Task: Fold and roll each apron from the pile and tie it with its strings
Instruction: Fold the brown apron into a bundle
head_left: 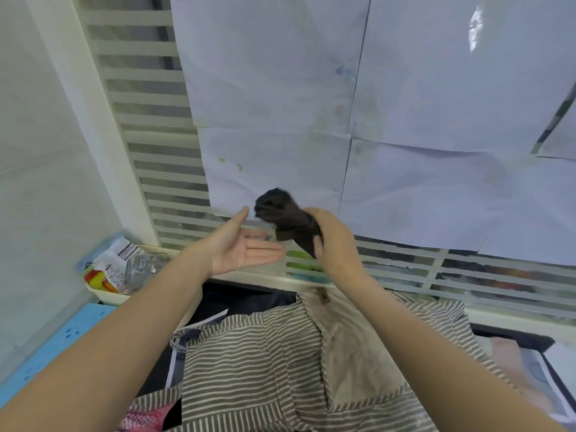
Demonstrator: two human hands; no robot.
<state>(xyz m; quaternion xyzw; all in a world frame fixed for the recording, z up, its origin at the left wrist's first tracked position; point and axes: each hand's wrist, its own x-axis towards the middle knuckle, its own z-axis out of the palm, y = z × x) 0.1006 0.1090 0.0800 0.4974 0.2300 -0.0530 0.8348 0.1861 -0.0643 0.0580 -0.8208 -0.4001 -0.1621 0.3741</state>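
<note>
A: Fingers (318, 244) of right hand (335, 241) wrapped round lower end of dark rolled apron (282, 213), held up in the air over the bench, in front of papered window.

B: Axis?

A: Runs up-left from the fist; free end blurred, pointing toward left hand (246, 247).

B: Left hand?

A: Flat, palm up, fingers straight, holding nothing. Just beside and below the roll's free end, not touching. Nearer hand for any handover, I'd guess.

B: Pile?

A: Striped apron (280, 363) spread below both arms, unrolled.
</note>
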